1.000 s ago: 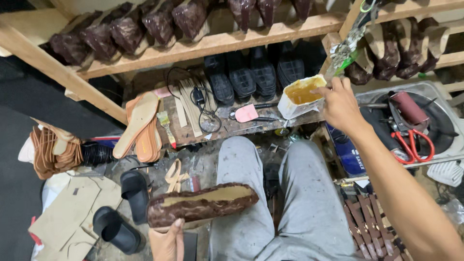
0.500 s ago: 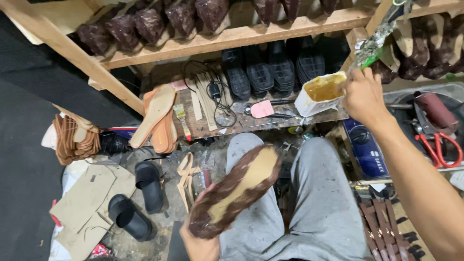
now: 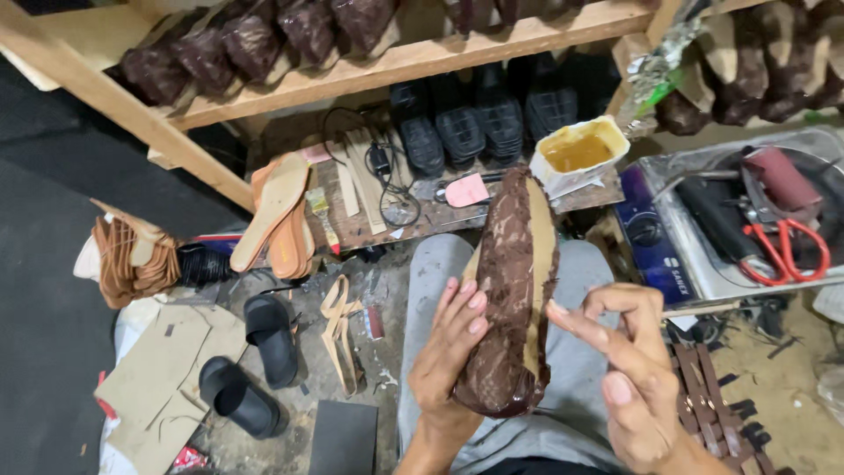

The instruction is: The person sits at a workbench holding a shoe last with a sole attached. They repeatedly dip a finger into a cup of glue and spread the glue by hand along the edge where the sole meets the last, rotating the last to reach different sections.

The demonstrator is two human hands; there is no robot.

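Observation:
My left hand [image 3: 447, 347] grips a long brown lace-covered shoe upper with a tan insole edge [image 3: 512, 290], holding it upright over my lap in grey trousers. My right hand [image 3: 626, 365] hovers just to the right of it, fingers apart and curled, touching nothing that I can make out. A white container of yellow-brown glue [image 3: 578, 151] sits on the low wooden bench behind the shoe piece.
Wooden shelves [image 3: 413, 57] hold dark wrapped shoe forms above black soles [image 3: 492, 119]. Tan insoles [image 3: 274, 211] lie on the bench at left. Red-handled scissors [image 3: 787, 246] rest on a metal tray at right. Black sandals [image 3: 255, 356] and cardboard patterns lie on the floor.
My right hand left the glue container and came down beside the shoe piece. My left hand swung the piece from lying flat to standing nearly upright.

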